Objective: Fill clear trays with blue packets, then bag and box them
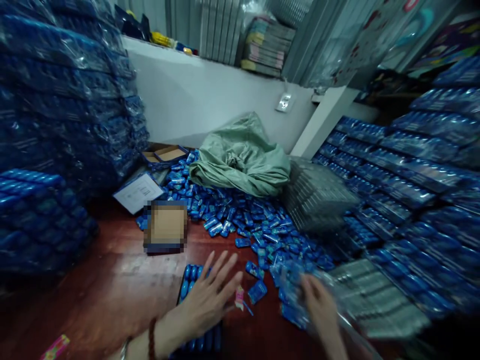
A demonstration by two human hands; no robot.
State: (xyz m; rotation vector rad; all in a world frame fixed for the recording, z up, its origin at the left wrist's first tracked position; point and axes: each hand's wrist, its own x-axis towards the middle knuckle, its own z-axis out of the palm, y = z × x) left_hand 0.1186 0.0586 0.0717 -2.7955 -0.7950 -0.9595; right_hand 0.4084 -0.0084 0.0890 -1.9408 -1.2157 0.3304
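Blue packets (240, 220) lie heaped on the red-brown floor (105, 280), just beyond the fingers of both hands. Left hand (210, 300) is flat, its fingers (225, 267) spread open over a tray of blue packets (191, 282) and resting on it. Right hand (318, 305) is blurred; whether its fingers are closed I cannot tell, though a clear plastic sheet (300, 290) smears across them. Farther beyond the fingers sits a green sack (240, 155). Wrapped blue stacks (56, 125) rise to the left of the fingers.
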